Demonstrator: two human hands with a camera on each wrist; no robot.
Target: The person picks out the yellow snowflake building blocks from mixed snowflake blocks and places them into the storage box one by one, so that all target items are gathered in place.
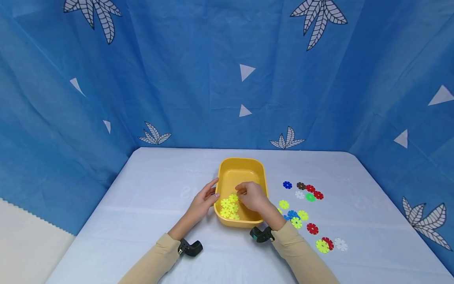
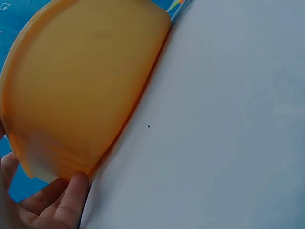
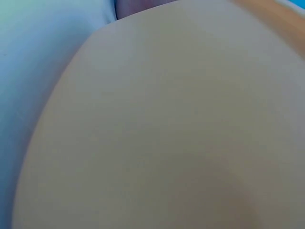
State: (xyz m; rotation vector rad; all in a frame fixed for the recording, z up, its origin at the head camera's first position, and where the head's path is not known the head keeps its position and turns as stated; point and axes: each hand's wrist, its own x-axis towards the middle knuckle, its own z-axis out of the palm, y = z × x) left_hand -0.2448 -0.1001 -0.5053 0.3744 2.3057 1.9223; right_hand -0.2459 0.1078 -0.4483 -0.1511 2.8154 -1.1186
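Observation:
A yellow plastic tub (image 1: 241, 224) stands on the white table. Several yellow snowflake-shaped building discs (image 1: 233, 208) lie in its near left part. My left hand (image 1: 203, 204) holds the tub's left side, thumb at the rim; in the left wrist view its fingers (image 2: 74, 198) press on the outer wall (image 2: 86, 86). Inside the tub, my right hand (image 1: 252, 196) hovers with bent fingers, just right of the yellow discs. Whether it pinches a disc is hidden. The right wrist view is mostly filled by a blurred, pale surface close to the camera.
Right of the tub, loose discs lie on the table: a dark blue one (image 1: 287, 185), a brown one (image 1: 301, 186), a green one (image 1: 310, 197), white ones (image 1: 341, 244), red ones (image 1: 312, 228) and yellow ones (image 1: 322, 246). A blue curtain (image 1: 209, 79) surrounds the table.

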